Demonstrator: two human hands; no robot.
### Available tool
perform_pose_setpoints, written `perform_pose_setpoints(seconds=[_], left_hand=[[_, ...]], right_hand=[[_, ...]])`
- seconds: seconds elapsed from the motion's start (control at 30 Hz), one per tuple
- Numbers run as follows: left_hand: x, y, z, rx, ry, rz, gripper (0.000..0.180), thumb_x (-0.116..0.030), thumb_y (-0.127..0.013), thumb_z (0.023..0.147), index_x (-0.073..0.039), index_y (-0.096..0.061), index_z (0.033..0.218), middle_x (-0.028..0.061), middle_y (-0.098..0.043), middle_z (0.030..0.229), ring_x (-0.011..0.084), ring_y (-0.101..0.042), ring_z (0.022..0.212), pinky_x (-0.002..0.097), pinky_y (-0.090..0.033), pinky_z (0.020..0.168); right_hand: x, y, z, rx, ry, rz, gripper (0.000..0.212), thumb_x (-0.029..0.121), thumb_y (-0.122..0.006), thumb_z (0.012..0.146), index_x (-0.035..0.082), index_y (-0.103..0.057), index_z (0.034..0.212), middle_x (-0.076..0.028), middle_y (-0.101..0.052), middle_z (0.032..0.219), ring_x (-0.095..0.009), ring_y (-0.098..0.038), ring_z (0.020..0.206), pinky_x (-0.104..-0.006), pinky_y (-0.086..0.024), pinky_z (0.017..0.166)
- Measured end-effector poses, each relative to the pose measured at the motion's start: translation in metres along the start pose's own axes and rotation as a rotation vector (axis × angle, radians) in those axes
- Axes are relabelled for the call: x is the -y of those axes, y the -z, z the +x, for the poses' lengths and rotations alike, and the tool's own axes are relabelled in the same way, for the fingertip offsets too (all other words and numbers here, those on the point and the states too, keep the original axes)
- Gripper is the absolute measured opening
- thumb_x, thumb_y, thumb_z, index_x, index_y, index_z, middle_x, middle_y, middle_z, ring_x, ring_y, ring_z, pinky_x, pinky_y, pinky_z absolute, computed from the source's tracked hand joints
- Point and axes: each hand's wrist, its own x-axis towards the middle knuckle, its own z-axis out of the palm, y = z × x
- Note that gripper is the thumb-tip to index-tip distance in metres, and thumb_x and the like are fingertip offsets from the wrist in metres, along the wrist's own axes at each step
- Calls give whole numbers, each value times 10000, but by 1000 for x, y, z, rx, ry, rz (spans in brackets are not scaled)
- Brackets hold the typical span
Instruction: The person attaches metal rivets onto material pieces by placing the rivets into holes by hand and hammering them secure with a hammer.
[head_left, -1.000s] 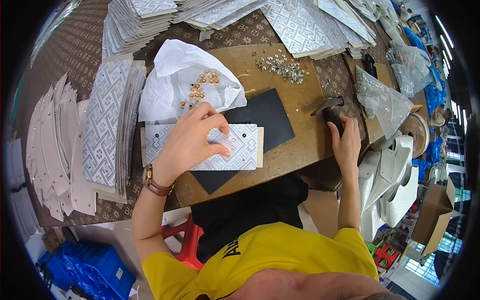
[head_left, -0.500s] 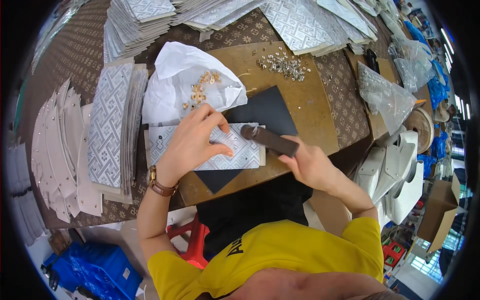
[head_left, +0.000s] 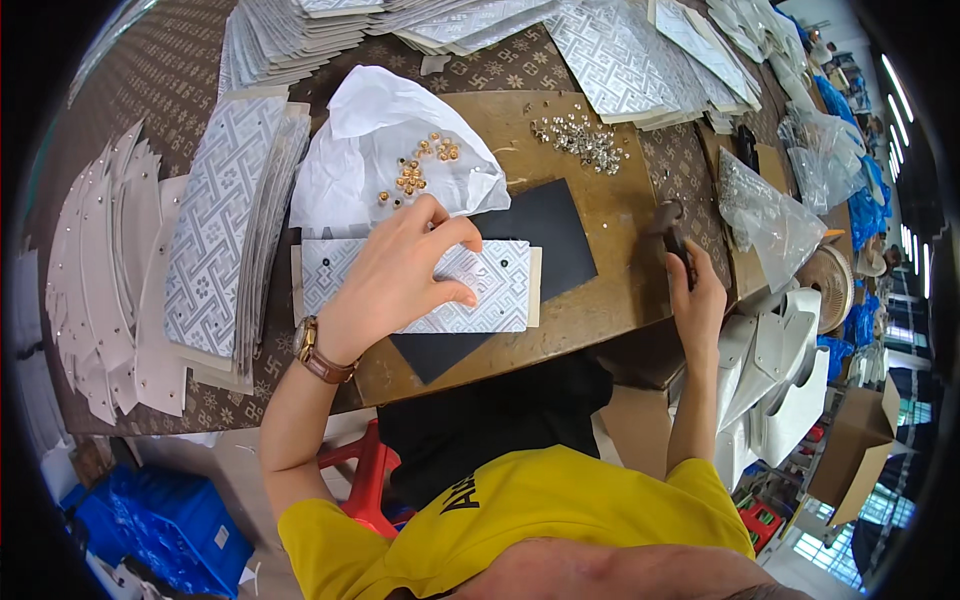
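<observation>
My left hand [head_left: 405,265] rests on a rectangular grey-and-white patterned panel [head_left: 505,285], thumb and index finger apart in a curve, with nothing seen between them. Small dark dots show near the panel's corners, and a beige layer sticks out from under its ends. Beneath it lies a black mat [head_left: 563,235] on a brown board [head_left: 630,285]. At the board's right edge, clear of the panel, my right hand [head_left: 703,305] grips a hammer [head_left: 677,240] by its dark handle; its head is slightly blurred. Small gold metal fittings [head_left: 411,180] sit on a white plastic bag [head_left: 340,150] just beyond my left hand.
Small silver fittings [head_left: 590,147] are heaped on the far part of the board. Stacked patterned panels [head_left: 215,220] stand at left, beside beige studded pieces [head_left: 110,280]. More panel stacks [head_left: 625,60] line the far side. A clear bag [head_left: 765,205] lies at right.
My right hand has swung the hammer away from the panel to the right, its head now pointing up. The left hand has kept its place on the panel. The whole view has shifted slightly.
</observation>
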Motion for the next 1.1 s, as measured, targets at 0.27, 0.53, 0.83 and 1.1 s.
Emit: perform_pose_setpoints(seconds=[0.27,0.53,0.83,1.1], left_hand=[[0,-1,2,-30,-54,27,502,-230,-926,707,-123,-676,1129,101,-544,1067,317,-587,995,425,-495,885],[1,2,1,-13,-64,4,493,-232,-918,720,-119,-682,1139,97,-532,1062,312,-572,984,417,-493,880],[2,-1,0,-8,-62,9,495,-238,-909,739,-123,-689,1168,104,-527,1071,317,-567,1009,420,-498,887],[0,0,0,-6,-63,7,495,-239,-901,751,-126,-693,1186,108,-526,1071,313,-567,1009,417,-498,889]], right_hand=[[38,-17,7,-124,191,41,357,104,-796,902,64,-703,1245,-152,-677,1065,-365,-659,1006,-407,-528,860],[123,-43,12,151,661,462,252,42,-826,811,59,-755,1052,-80,-648,1028,-287,-629,925,-387,-515,795],[137,-49,25,332,569,480,192,8,-808,811,35,-710,973,-74,-640,989,-279,-636,924,-379,-528,777],[123,-44,24,306,443,636,172,-44,-780,846,13,-701,987,-103,-636,1105,-255,-669,985,-333,-552,838]])
